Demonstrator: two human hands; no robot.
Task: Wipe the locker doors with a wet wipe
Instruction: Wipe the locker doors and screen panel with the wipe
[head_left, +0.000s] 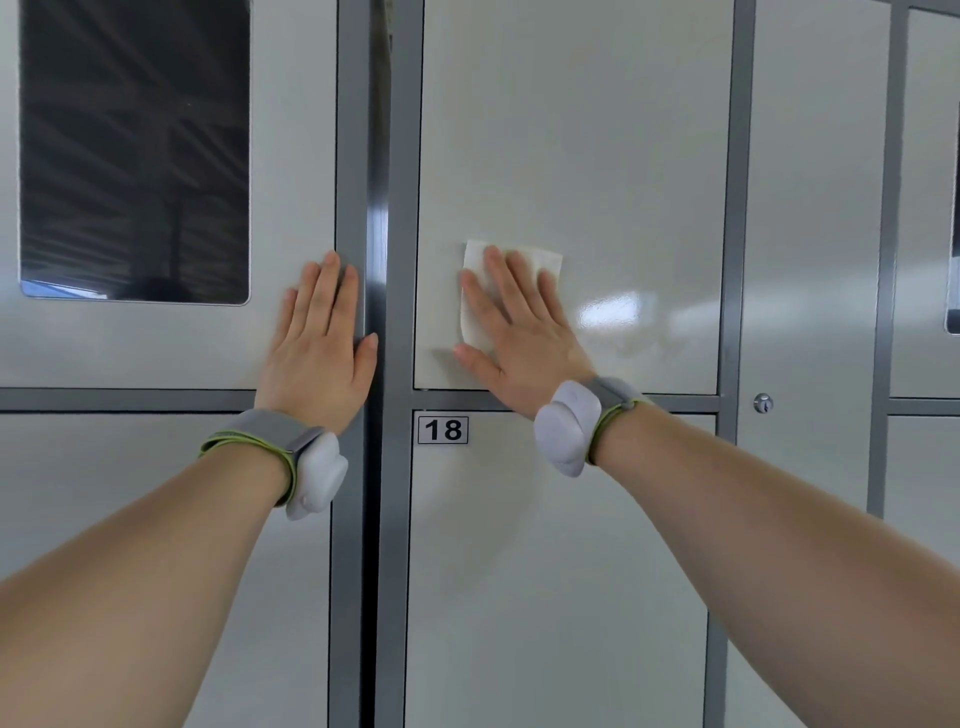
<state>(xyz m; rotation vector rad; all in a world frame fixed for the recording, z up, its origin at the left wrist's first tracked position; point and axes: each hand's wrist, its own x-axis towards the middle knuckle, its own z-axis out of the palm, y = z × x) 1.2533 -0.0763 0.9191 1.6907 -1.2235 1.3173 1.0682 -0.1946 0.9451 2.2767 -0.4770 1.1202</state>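
Note:
A white wet wipe lies flat against the lower left part of a pale grey locker door. My right hand presses it there with straight, spread fingers, covering most of it. My left hand rests flat on the right edge of the neighbouring door, its fingertips over the grey frame post. Both wrists wear a grey band with a white pod.
Below the wiped door is another door with a "18" label. The left door has a dark glass window. A narrow panel to the right carries a keyhole lock. More doors continue at the far right.

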